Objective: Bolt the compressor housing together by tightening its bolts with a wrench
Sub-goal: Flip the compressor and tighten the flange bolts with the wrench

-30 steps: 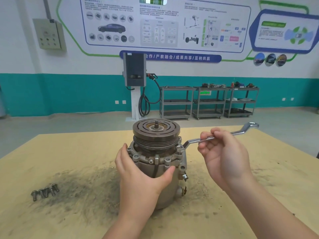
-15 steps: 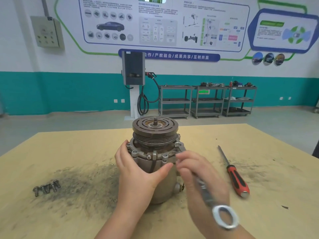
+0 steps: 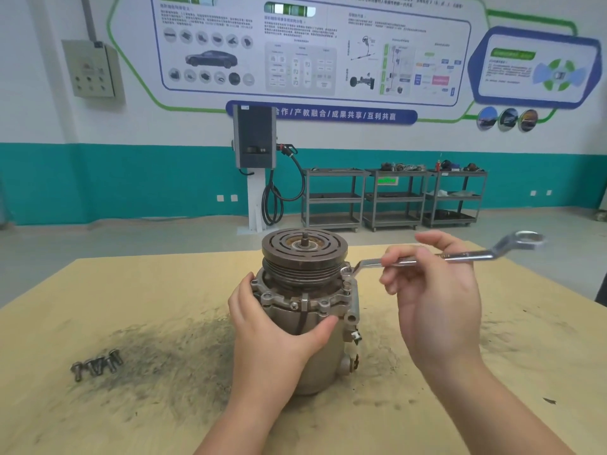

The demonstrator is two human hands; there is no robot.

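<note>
Far out past my left hand [image 3: 272, 336], a cluster of loose bolts [image 3: 97, 364] lies on the stained tabletop [image 3: 131, 405]; if those belong in the flange, I could end up tightening unevenly with holes still unfilled. My left hand wraps the compressor housing [image 3: 312, 326], thumb across the front, fingers curled behind its left side just under the flange. That grip is all that resists the turning force; if it slackens, the whole body may spin or tip on the gritty wood. Above my thumb sits the clutch pulley [image 3: 304, 249], upright. To the right, the ring wrench [image 3: 443, 256] has its near ring seated on a flange bolt [image 3: 345, 270] at the housing's right edge, shaft running away rightward under my right hand [image 3: 433, 290]. My fingers are loosely curled over the shaft, with the index lifted off. With so light a hold, I judge the ring could ride up off the bolt head and round it, or the wrench could slip and jam my knuckles against the pulley.
</note>
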